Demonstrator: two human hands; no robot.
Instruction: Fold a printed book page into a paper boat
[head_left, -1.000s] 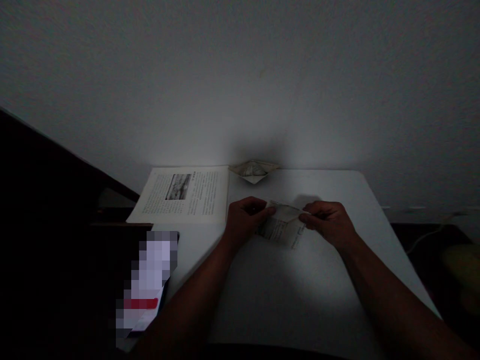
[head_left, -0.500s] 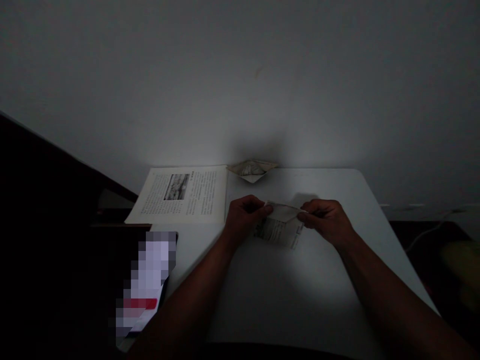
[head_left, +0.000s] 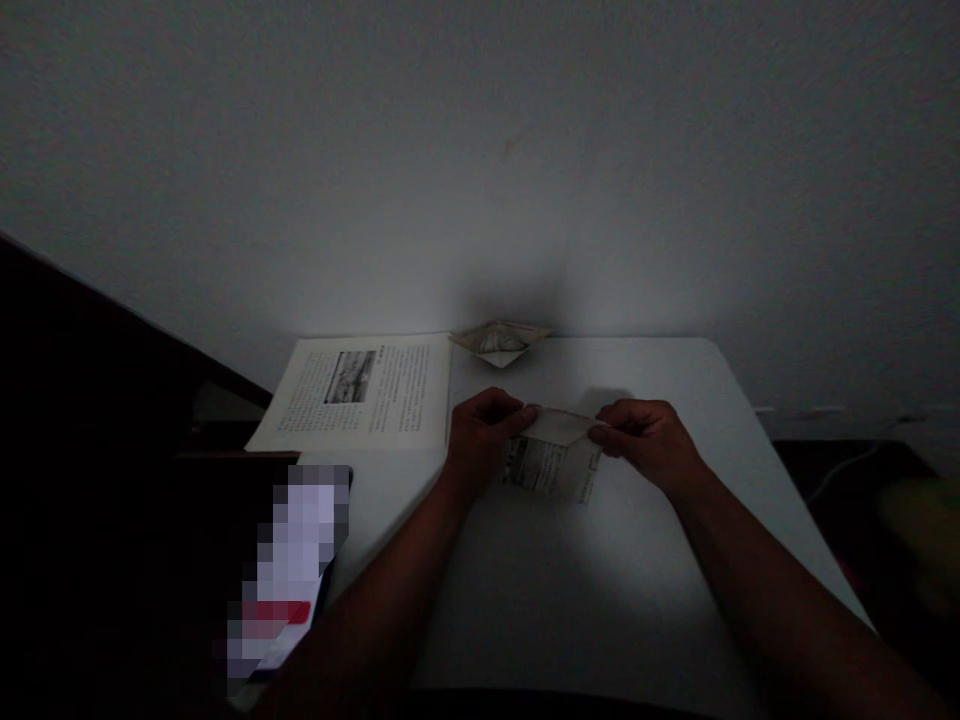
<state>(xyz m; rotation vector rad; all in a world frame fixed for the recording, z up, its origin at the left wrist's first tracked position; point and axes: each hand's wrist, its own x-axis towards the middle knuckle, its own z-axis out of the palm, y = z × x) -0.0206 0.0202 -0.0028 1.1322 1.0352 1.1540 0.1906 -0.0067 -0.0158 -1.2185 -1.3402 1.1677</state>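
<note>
A folded piece of printed paper (head_left: pixel 553 462) lies between my two hands over the white table (head_left: pixel 570 580). My left hand (head_left: pixel 480 438) pinches its upper left corner with fingers closed. My right hand (head_left: pixel 649 440) pinches the upper right corner the same way. The paper's top flap is folded down into a point, and its lower part hangs toward me, just above or on the tabletop.
An open book page (head_left: pixel 360 392) with a photo and text lies at the table's back left. A small folded paper boat (head_left: pixel 501 342) sits against the wall. A dark object with a pixelated patch (head_left: pixel 285 570) is at the left edge. Dim light hides the surroundings.
Both hands and the paper have shifted slightly to the left and toward the wall; the grip on the corners is unchanged.
</note>
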